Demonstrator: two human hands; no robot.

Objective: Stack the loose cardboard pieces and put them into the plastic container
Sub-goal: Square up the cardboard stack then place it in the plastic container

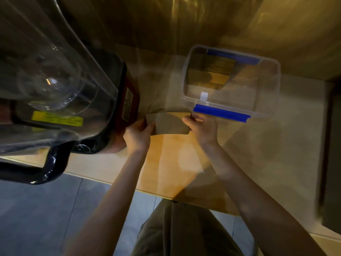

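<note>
A small stack of curved brown cardboard pieces (169,123) is held just above the counter between both hands. My left hand (137,134) grips its left end and my right hand (202,127) grips its right end. Just beyond my right hand stands the clear plastic container (273,93) with blue clips, open at the top. More cardboard pieces (208,72) stand packed inside its far left part; the near part of it holds nothing I can see.
A large blender (60,89) with a clear jug and black handle fills the left side, close to my left hand. The wooden counter (166,172) ends at a front edge near my body, with grey floor below. A dark edge runs down the right.
</note>
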